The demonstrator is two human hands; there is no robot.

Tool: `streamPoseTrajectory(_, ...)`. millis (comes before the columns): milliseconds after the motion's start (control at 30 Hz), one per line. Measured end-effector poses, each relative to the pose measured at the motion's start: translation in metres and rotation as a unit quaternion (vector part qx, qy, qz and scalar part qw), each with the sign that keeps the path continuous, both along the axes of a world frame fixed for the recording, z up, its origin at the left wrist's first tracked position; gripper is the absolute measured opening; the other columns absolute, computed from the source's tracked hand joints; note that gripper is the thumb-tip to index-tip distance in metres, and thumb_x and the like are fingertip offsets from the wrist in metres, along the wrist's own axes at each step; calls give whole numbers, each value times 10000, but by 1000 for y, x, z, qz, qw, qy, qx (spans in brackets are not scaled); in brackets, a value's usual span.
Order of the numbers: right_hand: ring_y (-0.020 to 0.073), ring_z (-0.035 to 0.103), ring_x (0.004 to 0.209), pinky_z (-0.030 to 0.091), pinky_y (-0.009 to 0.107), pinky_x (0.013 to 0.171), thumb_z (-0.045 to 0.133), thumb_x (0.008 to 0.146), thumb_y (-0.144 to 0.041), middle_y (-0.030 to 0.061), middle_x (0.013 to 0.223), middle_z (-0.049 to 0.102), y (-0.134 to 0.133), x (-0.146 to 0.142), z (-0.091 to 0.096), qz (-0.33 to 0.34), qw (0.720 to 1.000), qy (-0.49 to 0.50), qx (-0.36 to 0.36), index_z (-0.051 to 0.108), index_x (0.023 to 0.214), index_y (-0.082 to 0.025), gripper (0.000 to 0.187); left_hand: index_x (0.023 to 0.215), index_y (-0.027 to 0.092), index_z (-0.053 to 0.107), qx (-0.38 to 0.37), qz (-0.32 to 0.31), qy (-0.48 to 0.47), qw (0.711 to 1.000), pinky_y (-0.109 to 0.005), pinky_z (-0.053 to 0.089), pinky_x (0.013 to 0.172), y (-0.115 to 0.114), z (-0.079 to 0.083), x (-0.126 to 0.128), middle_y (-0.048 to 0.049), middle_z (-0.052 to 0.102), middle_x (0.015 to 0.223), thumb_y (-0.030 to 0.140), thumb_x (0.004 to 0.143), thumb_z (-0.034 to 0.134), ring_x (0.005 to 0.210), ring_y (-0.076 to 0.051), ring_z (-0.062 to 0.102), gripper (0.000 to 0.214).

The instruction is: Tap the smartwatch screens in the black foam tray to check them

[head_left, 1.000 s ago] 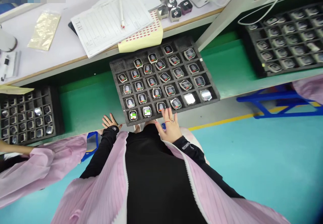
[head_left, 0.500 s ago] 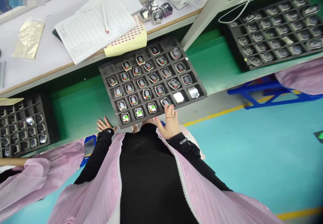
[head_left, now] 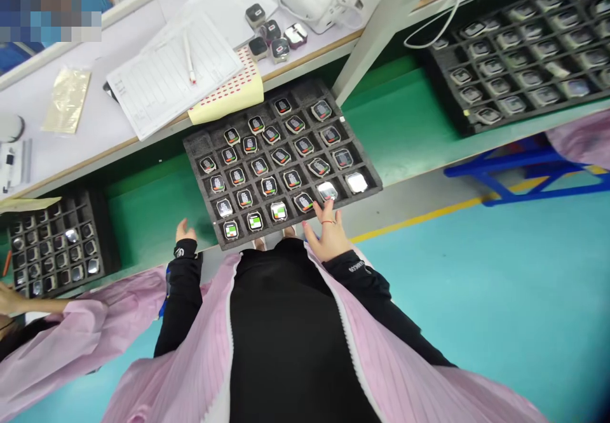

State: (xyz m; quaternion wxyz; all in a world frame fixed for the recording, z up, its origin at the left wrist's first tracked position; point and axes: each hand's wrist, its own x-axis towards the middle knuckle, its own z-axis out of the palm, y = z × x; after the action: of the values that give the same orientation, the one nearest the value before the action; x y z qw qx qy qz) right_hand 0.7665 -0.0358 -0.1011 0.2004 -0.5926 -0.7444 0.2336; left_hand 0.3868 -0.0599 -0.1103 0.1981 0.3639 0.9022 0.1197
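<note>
A dark foam tray [head_left: 223, 243] of square compartments lies in front of me, with smartwatches lying face up in most of them. My right hand [head_left: 330, 237] is at the tray's near edge, fingers apart, with its fingertips at a watch [head_left: 327, 190] whose screen glares white. Just left of that sits a watch [head_left: 304, 202] with a dark, lit screen. Three watches along the near row, one of them a watch [head_left: 255, 221], show green and white blocks. Off the tray's left side, my left hand [head_left: 185, 230] is raised over the green shelf, holding nothing, its fingers partly hidden.
Similar watch trays stand on the green shelf, a left tray [head_left: 112, 245] and a right tray [head_left: 445, 102]. On the white bench above are a printed form [head_left: 162, 80] with a pen [head_left: 189, 58], a yellow sticker sheet [head_left: 233, 99] and several loose watches [head_left: 280, 48]. A co-worker's arm [head_left: 42, 307] reaches in at left.
My left hand has lifted from lying spread on the shelf and drawn leftward. My right hand has moved slightly right, from one near-row watch to the neighbouring one. The view has shifted.
</note>
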Motion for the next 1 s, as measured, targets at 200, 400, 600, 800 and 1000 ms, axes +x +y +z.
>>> streamPoseTrajectory(200, 355, 456, 1338, 358, 608, 1089, 441, 947, -323, 229, 1281, 611, 17, 9, 6, -18, 999, 40, 24, -138, 1545, 9, 896, 1234, 174, 627, 155, -109, 34, 981, -409, 344, 1171, 35, 39, 59, -111, 608, 1270, 143, 823, 510, 1268, -240, 501, 429)
streamPoseTrajectory(400, 314, 641, 1046, 538, 461, 903, 440, 934, -329, 177, 1165, 675, 23, 29, 19, -46, 997, 64, 5, -44, 1566, -8, 859, 1292, 217, 622, 151, -240, 81, 956, -469, 254, 1208, 73, 47, 157, -140, 375, 1512, 359, 845, 585, 1444, -324, 285, 470)
streamPoseTrajectory(600, 317, 524, 1273, 480, 493, 1011, 429, 936, -303, 199, 1281, 619, 23, 53, 16, -38, 998, 55, 10, -129, 1554, -8, 883, 1365, 254, 563, 74, -250, 103, 960, -534, 201, 1209, 96, 46, 193, -136, 311, 1577, 452, 881, 557, 1491, -340, 213, 524)
streamPoseTrajectory(800, 361, 318, 1434, 308, 604, 1132, 417, 946, -348, 246, 1498, 395, 25, 60, 9, 4, 998, 46, -31, -78, 1561, -17, 856, 1317, 240, 601, 64, -239, 112, 962, -537, 178, 1214, 97, 48, 200, -147, 337, 1564, 451, 907, 510, 1494, -335, 218, 470)
streamPoseTrajectory(1000, 364, 338, 1423, 283, 628, 1136, 395, 934, -339, 286, 1508, 350, 31, 60, 5, 24, 999, 37, -31, 59, 1551, 26, 792, 1311, 228, 594, 59, -221, 127, 965, -532, 189, 1209, 91, 46, 204, -156, 383, 1534, 438, 907, 514, 1481, -328, 248, 463)
